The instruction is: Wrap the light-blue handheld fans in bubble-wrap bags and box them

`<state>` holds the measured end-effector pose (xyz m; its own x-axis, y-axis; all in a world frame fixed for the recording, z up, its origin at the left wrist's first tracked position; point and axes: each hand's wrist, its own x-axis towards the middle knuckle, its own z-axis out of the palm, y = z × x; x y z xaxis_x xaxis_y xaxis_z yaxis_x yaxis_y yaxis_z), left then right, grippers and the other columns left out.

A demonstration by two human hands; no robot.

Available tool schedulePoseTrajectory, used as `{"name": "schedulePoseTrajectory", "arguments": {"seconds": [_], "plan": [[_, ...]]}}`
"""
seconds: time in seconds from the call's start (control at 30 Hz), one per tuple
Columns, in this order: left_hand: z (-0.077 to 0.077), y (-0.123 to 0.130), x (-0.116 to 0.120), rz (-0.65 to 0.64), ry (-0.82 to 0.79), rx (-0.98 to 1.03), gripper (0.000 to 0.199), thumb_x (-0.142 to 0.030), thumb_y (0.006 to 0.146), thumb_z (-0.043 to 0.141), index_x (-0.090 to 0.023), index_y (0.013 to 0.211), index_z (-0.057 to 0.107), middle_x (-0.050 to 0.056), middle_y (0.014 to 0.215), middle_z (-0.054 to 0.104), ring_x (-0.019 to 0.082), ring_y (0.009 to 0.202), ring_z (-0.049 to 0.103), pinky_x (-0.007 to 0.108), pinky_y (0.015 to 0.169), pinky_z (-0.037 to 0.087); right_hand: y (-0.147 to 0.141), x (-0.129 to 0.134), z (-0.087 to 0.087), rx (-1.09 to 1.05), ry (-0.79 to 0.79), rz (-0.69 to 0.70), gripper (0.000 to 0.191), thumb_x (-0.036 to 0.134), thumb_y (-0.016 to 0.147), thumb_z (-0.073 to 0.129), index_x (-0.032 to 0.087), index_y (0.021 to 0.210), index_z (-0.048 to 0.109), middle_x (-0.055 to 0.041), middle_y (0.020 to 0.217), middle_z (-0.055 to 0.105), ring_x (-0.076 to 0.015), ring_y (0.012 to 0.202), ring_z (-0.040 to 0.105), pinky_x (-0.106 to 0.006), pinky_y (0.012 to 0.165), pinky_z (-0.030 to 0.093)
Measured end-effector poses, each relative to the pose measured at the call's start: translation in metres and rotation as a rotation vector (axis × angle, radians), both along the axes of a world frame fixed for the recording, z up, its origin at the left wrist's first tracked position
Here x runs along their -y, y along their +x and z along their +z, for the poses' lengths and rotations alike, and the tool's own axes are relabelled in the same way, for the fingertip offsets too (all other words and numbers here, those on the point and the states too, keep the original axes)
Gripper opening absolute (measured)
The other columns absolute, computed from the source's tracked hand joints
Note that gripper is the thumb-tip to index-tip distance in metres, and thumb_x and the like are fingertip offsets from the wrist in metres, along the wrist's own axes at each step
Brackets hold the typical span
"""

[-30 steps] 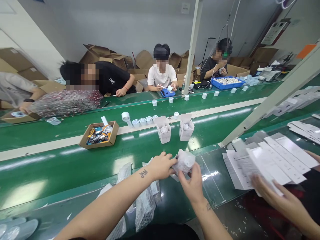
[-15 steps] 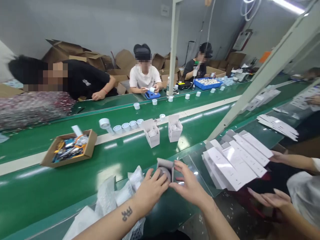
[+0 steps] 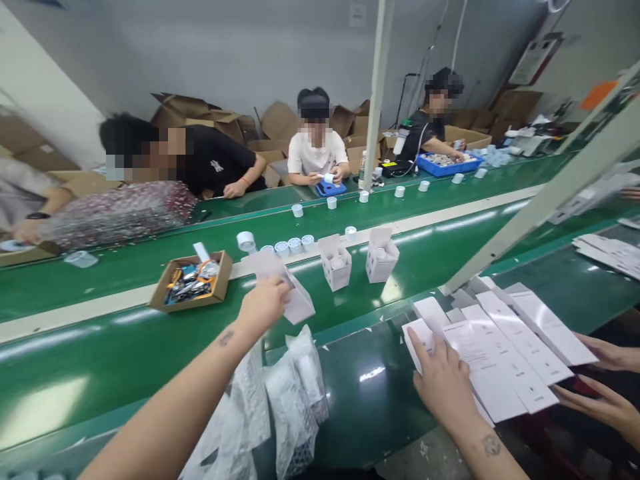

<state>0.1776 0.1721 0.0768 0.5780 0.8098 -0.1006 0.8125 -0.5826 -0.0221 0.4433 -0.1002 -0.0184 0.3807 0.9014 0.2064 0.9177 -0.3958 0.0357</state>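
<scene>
My left hand (image 3: 263, 308) is closed on a small white box (image 3: 295, 293), held over the green conveyor belt in front of the row of round white parts (image 3: 283, 249). To the right, my right hand (image 3: 445, 380) rests with fingers spread on the near-left end of a stack of flat white cartons (image 3: 500, 360). Its index finger stretches across one carton's end. Two open white boxes stand upright on the belt: a left box (image 3: 337, 272) and a right box (image 3: 382, 261), each with a round white item inside. Clear bubble-wrap bags (image 3: 290, 380) lie beneath my left forearm.
A cardboard tray (image 3: 193, 280) of small packets sits on the belt at left. Another person's hands (image 3: 607, 373) are at the right end of the cartons. A slanted metal post (image 3: 540, 200) crosses at right. Several co-workers sit across the belt, near a blue tray (image 3: 447, 165).
My hands have separated. The left carried the box forward and left over the belt; the right let go and moved right onto the flat cartons. The view has turned left.
</scene>
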Motion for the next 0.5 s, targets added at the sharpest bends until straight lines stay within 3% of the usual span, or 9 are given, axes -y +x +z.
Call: {"name": "schedulePoseTrajectory", "arguments": {"seconds": [0.13, 0.27, 0.37, 0.43, 0.5], "plan": [[-0.025, -0.001, -0.050, 0.045, -0.012, -0.030, 0.026, -0.013, 0.088, 0.047, -0.017, 0.099, 0.070, 0.013, 0.106, 0.063, 0.029, 0.106, 0.056, 0.035, 0.079, 0.047, 0.002, -0.012, -0.003, 0.109, -0.072, -0.003, 0.066, 0.009, 0.073, 0.058, 0.032, 0.135, 0.057, -0.0237, 0.123, 0.055, -0.0414, 0.095, 0.057, -0.053, 0.068, 0.047], [-0.037, 0.005, -0.054, -0.010, -0.043, -0.021, 0.022, -0.009, 0.087, 0.048, -0.015, 0.095, 0.068, 0.013, 0.105, 0.063, 0.027, 0.104, 0.057, 0.033, 0.080, 0.047, 0.008, -0.016, 0.013, 0.022, -0.178, -0.034, 0.073, 0.014, 0.073, 0.057, 0.031, 0.143, 0.049, -0.0246, 0.114, 0.057, -0.0396, 0.083, 0.059, -0.053, 0.063, 0.046], [-0.031, 0.006, -0.029, -0.072, -0.036, 0.010, 0.027, -0.005, 0.087, 0.044, -0.011, 0.105, 0.064, 0.016, 0.111, 0.061, 0.027, 0.108, 0.055, 0.037, 0.086, 0.046, 0.003, -0.014, 0.041, -0.120, -0.120, -0.025, 0.079, 0.021, 0.074, 0.057, 0.034, 0.149, 0.036, -0.0186, 0.109, 0.056, -0.0396, 0.088, 0.058, -0.055, 0.067, 0.048], [-0.031, 0.007, 0.003, -0.165, -0.071, 0.029, 0.030, -0.004, 0.084, 0.046, -0.013, 0.107, 0.064, 0.015, 0.112, 0.062, 0.026, 0.107, 0.056, 0.037, 0.087, 0.046, -0.004, -0.015, 0.057, -0.270, -0.058, 0.048, 0.079, 0.024, 0.076, 0.057, 0.036, 0.150, 0.032, -0.0150, 0.113, 0.053, -0.0389, 0.098, 0.057, -0.054, 0.074, 0.051], [-0.042, 0.011, 0.044, -0.311, -0.174, 0.032, 0.025, -0.007, 0.074, 0.060, -0.022, 0.092, 0.069, 0.007, 0.099, 0.067, 0.022, 0.094, 0.061, 0.033, 0.083, 0.048, -0.015, -0.021, 0.063, -0.449, -0.002, 0.152, 0.075, 0.026, 0.078, 0.056, 0.034, 0.148, 0.030, -0.0123, 0.119, 0.050, -0.0365, 0.110, 0.055, -0.053, 0.085, 0.051]]}}
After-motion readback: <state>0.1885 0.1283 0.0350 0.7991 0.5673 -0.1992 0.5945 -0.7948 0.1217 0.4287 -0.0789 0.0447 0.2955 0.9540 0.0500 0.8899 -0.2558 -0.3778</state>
